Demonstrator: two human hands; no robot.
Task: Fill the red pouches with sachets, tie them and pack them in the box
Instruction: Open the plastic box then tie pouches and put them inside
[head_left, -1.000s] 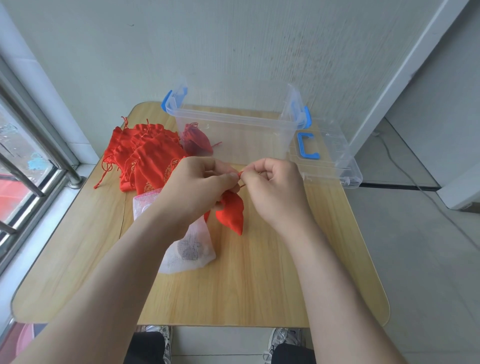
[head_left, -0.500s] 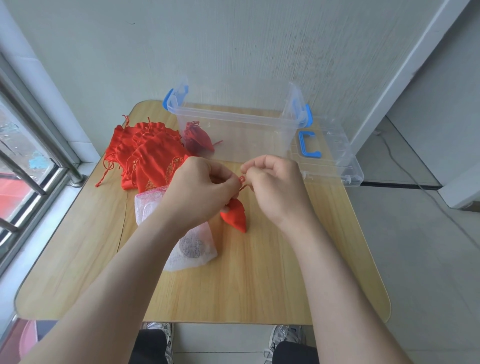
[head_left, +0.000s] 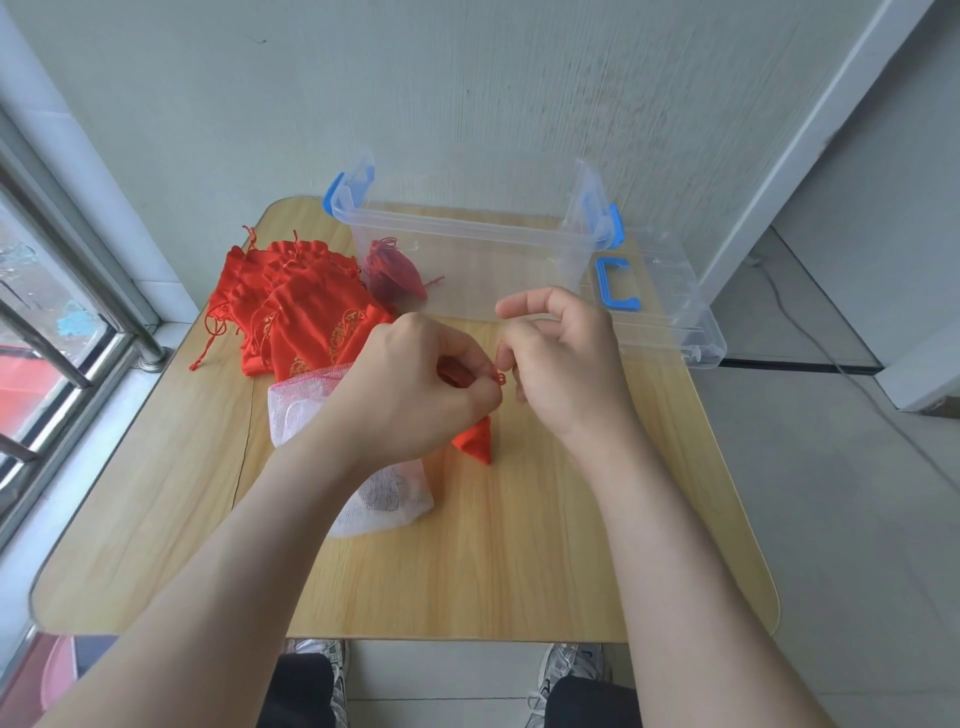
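My left hand (head_left: 415, 384) pinches the drawstring at the neck of a filled red pouch (head_left: 475, 441), which hangs below it over the table. My right hand (head_left: 561, 364) is beside it, fingers curled at the small red string loop (head_left: 500, 378), index finger lifted. A pile of empty red pouches (head_left: 291, 317) lies at the back left. A white mesh bag of sachets (head_left: 384, 493) lies under my left wrist. The clear plastic box (head_left: 467, 228) with blue latches stands at the back, one tied red pouch (head_left: 389, 275) inside.
The box's clear lid (head_left: 670, 312) with a blue handle lies right of the box, overhanging the wooden table (head_left: 519, 571). A window with rails runs along the left. The wall is right behind the box. My knees and shoes show below the table's front edge.
The pouch has risen slightly toward my left hand. My right hand has loosened, its index finger lifting away from the string.
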